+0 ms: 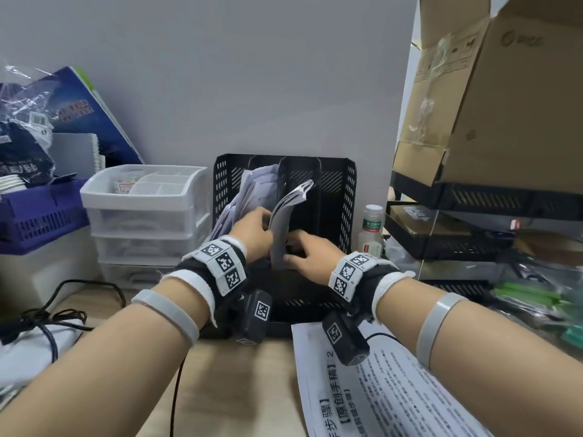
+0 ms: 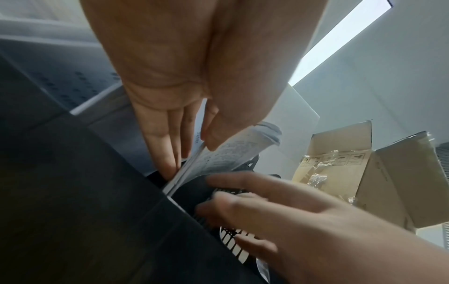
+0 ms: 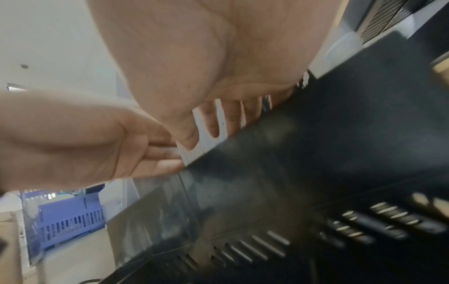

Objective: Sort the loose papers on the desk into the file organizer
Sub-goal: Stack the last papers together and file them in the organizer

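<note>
Head view: a paper stack [image 1: 285, 222] is held upright at the black file rack [image 1: 347, 190], mid-frame, pinched by the left hand [image 1: 257, 228] and touched low down by the right hand [image 1: 310, 250]. Left wrist view: it's squeezed between thumb and fingers [image 2: 170, 146]. Right wrist view: pretty blurry, so the right grip can't be told.

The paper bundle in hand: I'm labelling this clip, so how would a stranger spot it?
Find the black file rack against the white wall. Upright at its middle is a paper bundle, pinched by the left hand. Unlike the sheets slumped at the rack's left, its top curls rightward.
</note>
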Demonstrator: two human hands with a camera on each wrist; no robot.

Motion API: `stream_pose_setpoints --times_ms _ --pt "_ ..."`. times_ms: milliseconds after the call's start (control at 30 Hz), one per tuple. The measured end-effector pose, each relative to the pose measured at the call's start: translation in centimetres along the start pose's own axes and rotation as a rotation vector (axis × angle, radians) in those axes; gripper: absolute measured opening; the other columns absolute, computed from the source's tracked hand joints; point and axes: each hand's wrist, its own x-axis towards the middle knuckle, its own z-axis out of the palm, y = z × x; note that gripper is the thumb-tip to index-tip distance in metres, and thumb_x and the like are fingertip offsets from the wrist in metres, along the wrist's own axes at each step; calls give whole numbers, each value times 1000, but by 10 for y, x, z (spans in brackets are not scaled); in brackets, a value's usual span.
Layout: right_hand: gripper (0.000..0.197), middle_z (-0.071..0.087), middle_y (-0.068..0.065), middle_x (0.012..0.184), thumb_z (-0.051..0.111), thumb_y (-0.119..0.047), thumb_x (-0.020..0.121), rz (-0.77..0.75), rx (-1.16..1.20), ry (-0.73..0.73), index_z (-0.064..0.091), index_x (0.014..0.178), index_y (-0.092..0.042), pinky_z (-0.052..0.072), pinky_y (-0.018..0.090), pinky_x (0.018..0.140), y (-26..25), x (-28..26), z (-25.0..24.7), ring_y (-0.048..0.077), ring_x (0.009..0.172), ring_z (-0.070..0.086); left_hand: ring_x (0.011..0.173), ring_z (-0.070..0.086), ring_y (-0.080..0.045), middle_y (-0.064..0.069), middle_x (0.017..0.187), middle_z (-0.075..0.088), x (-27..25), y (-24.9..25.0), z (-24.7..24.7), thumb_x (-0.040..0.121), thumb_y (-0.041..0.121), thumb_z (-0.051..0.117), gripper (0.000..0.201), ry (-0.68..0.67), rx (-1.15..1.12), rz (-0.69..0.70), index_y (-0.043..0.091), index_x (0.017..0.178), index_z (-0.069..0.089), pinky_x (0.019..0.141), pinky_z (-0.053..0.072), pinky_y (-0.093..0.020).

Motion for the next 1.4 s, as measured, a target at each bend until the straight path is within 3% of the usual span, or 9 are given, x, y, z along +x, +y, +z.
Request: stream_pose_setpoints --times_ms 233,433,533,633,800,966,1100,1233,1400 --pt "28 69 -1 106 56 -22 96 -9 49 201 58 124 -23 52 32 88 26 -70 -45 16 98 63 75 65 -24 -3 80 61 -51 13 11 88 30 74 27 180 -38 56 21 83 48 73 62 -43" --pt "19 69 4 106 56 -23 93 287 -95 29 68 108 -19 52 32 76 78 -144 -59 21 89 64 56 51 -21 -6 64 56 -116 5 34 84 56 72 49 -296 198 -284 9 77 58 56 48 -29" --pt "34 62 8 131 62 -28 93 452 -200 -164 63 125 -17 45 28 89 111 -180 -53 25 114 60 63 65 -23 -7 76 70 -140 -11 49 73 65 76 66 -431 229 -374 3 92 68 66 57 -33" --pt "52 51 5 146 64 -34 91 551 -260 -232 53 138 -17 38 32 108 132 -207 -44 25 132 49 74 74 -22 -4 81 79 -158 -19 62 85 38 79 41 -526 59 -369 7 110 72 75 63 -37" --pt "56 48 4 150 61 -35 93 606 -181 -243 45 145 -20 36 32 108 141 -247 -43 23 134 48 77 77 -17 -4 93 81 -175 -15 85 99 4 59 20 -335 -135 -155 17 104 73 71 64 -36" --pt "79 52 10 144 68 -33 88 651 -31 -43 26 153 -15 49 37 99 147 -272 -64 28 117 61 103 73 -35 -14 112 76 -173 11 81 102 3 52 26 -181 -264 -4 19 112 69 88 60 -55" --pt "93 55 9 145 78 -36 80 657 182 182 26 152 -11 51 47 102 157 -282 -88 28 121 62 104 74 -32 -14 114 75 -171 39 72 104 6 51 24 -190 -360 71 19 116 66 91 59 -53" --pt "57 70 11 124 81 -34 77 567 499 253 60 126 -14 51 54 101 155 -292 -103 33 111 68 98 77 -23 -5 105 80 -175 58 71 105 7 49 27 -260 -429 68 23 114 67 81 62 -45" --pt "37 73 17 116 74 -28 80 608 560 370 68 112 -12 50 59 99 167 -309 -103 40 104 70 88 74 -24 -14 108 73 -186 54 80 104 18 54 14 -325 -322 -147 9 112 62 72 60 -39"
